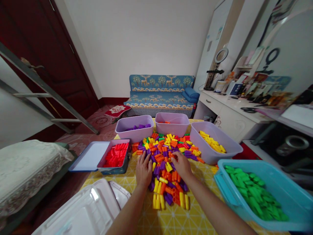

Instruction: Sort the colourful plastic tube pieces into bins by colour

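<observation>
A heap of small plastic tube pieces [166, 153] in orange, yellow, purple, green and red lies on a yellow patterned tablecloth [171, 218]. My left hand [143, 170] rests on the heap's left side, fingers stretched forward and slightly apart over purple pieces. My right hand [181, 163] lies on the middle of the heap, palm down; its fingertips curl into the pieces, and whether they grip one is hidden.
Three lilac bins stand behind the heap: purple pieces [134, 128], a few orange [172, 124], yellow [212, 142]. A tin with red pieces [116, 156] sits left, a turquoise bin of green pieces [259, 192] right. White lids [85, 212] lie near left. Sofa, ladder and desk stand beyond.
</observation>
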A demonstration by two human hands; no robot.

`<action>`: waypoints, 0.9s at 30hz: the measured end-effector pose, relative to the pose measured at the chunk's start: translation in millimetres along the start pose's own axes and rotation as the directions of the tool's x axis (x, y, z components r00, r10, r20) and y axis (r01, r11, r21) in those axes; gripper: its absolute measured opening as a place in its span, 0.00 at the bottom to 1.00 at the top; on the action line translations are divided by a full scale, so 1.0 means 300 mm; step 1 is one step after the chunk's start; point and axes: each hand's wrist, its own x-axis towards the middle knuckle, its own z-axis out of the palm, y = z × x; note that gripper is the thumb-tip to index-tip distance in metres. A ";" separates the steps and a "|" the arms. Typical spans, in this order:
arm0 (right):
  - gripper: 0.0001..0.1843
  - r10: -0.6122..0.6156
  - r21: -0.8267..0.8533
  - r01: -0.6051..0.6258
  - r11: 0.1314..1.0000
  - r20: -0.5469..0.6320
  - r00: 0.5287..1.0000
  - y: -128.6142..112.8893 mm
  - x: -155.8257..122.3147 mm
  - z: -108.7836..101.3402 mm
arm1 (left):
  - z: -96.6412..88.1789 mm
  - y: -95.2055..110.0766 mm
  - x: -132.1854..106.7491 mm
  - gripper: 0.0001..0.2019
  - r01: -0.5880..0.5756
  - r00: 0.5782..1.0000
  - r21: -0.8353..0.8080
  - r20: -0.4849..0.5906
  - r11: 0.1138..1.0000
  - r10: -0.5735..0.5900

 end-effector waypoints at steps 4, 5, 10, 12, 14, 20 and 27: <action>0.12 0.217 0.415 -0.207 0.886 0.023 0.976 0.024 0.003 -0.005 | -0.004 0.004 0.000 0.19 0.002 1.000 0.012 0.020 1.000 -0.002; 0.14 0.254 0.459 -0.243 0.855 0.038 0.966 0.030 0.002 -0.009 | -0.004 0.005 0.001 0.19 0.003 1.000 0.010 0.020 1.000 -0.003; 0.16 0.315 0.498 -0.338 0.799 0.132 0.940 0.045 -0.004 -0.053 | 0.000 0.001 -0.001 0.19 0.007 1.000 -0.026 0.006 1.000 -0.007; 0.13 0.311 0.476 -0.377 0.794 0.214 0.926 0.043 0.003 -0.076 | 0.002 -0.002 -0.001 0.19 0.010 1.000 -0.032 -0.001 0.999 -0.010; 0.09 0.295 0.438 -0.407 0.801 0.303 0.906 0.035 0.029 -0.101 | 0.003 -0.004 -0.002 0.19 0.012 1.000 -0.027 -0.005 1.000 -0.012; 0.05 0.217 0.433 -0.317 0.844 0.265 0.940 -0.058 0.258 -0.206 | -0.002 0.005 0.001 0.19 0.012 1.000 0.006 0.007 1.000 -0.012; 0.17 0.099 0.492 -0.027 0.870 -0.121 0.988 -0.087 0.302 -0.208 | -0.001 -0.001 -0.001 0.20 -0.001 1.000 -0.005 0.008 1.000 0.001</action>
